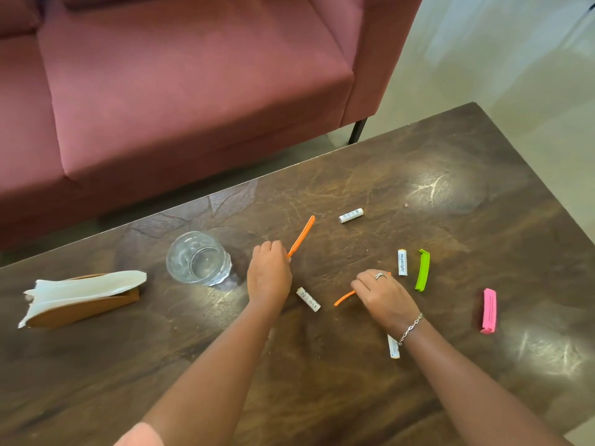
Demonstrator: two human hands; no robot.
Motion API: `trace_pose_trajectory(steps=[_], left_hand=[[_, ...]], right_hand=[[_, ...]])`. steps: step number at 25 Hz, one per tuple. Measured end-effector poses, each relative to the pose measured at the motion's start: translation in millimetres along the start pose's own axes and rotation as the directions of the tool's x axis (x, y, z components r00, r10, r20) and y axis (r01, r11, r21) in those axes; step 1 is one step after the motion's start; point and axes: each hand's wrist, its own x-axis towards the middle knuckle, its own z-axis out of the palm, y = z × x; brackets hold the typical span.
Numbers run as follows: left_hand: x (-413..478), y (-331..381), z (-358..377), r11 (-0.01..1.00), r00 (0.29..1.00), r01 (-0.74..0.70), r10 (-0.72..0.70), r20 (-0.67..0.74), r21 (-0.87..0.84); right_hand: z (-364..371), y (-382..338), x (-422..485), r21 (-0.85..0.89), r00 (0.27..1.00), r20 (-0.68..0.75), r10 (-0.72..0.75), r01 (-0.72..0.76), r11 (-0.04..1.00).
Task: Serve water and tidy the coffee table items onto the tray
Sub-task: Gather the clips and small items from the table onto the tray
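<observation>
Head view: dark wooden coffee table (354, 397) beside a pink sofa (180, 91). Left hand (269, 275) is closed around the near end of an orange clip (302, 235), whose far end angles up and away from the fingers. Right hand (383, 296) is curled over a second orange clip (344, 298); one end sticks out to the left of the fingers, and whether the hand actually grips it cannot be told. Clear glass (198, 258) stands upright just left of the left hand. Napkin holder (80, 297) with white napkins sits near the table's left edge. 4 white batteries (351, 215) lie scattered: 1 far, 1 between the hands, 1 beside the green clip (422, 270), 1 partly under the right wrist. Pink clip (488, 311) lies well apart at right. No tray in frame.
</observation>
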Motion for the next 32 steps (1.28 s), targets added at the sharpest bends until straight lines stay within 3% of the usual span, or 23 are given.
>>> trace_pose_trajectory(steps=[6,10,15,19,26,29,32], left_hand=[[-75,-41,-50,0.97,0.998,-0.055,0.047,-0.042,-0.238],[-144,-115,-81,0.95,0.994,0.04,-0.07,-0.087,-0.31],[-224,-225,-129,0.923,0.943,0.216,-0.282,-0.179,-0.318],[-275,-319,-177,0.875,0.843,0.358,-0.453,-0.291,-0.325],[-340,-465,-242,0.703,0.562,0.632,-0.705,-0.432,-0.325],[-351,-520,-254,0.653,0.522,0.713,-0.738,-0.427,-0.257],[-348,-563,-256,0.609,0.534,0.779,-0.77,-0.35,-0.151]], right_hand=[[-28,-49,3,0.075,0.983,-0.116,0.139,-0.131,0.989],[-34,-125,14,0.139,0.98,-0.194,0.054,-0.027,0.99],[-36,-244,49,0.199,0.958,-0.229,-0.174,0.221,0.955],[-33,-345,92,0.247,0.893,-0.297,-0.339,0.415,0.876],[-28,-483,149,0.298,0.78,-0.361,-0.511,0.615,0.73],[-26,-534,166,0.313,0.748,-0.367,-0.553,0.659,0.683],[-23,-573,180,0.325,0.716,-0.383,-0.583,0.696,0.64]])
